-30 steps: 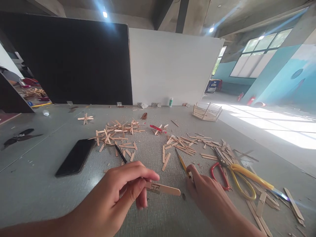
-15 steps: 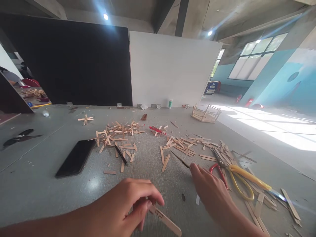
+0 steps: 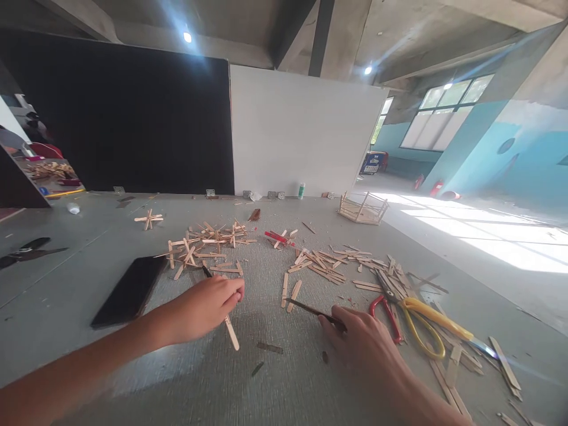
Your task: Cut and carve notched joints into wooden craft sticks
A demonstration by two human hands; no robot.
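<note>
My left hand (image 3: pixel 206 307) is closed above the table, left of the middle. A wooden craft stick (image 3: pixel 231 334) sticks out below its fingers. Just behind that hand a black pen (image 3: pixel 206 271) shows only its far end. My right hand (image 3: pixel 359 331) grips a thin dark-bladed tool (image 3: pixel 310 309) that points left; whether it is a knife or a file I cannot tell. Its tip lies over two loose craft sticks (image 3: pixel 293 294). Scattered small sticks (image 3: pixel 326 265) lie beyond the right hand.
Red-handled pliers (image 3: pixel 387 302) and yellow-handled scissors (image 3: pixel 426 319) lie right of my right hand among sticks. A black phone (image 3: pixel 128 291) lies at left. Further back stand a stick-built frame (image 3: pixel 362 208), a star-shaped stick piece (image 3: pixel 149 219) and a small green-white bottle (image 3: pixel 302 190).
My left hand has moved forward and left with the craft stick, towards the pen. My right hand has swung the tool lower and further left. The view has shifted slightly.
</note>
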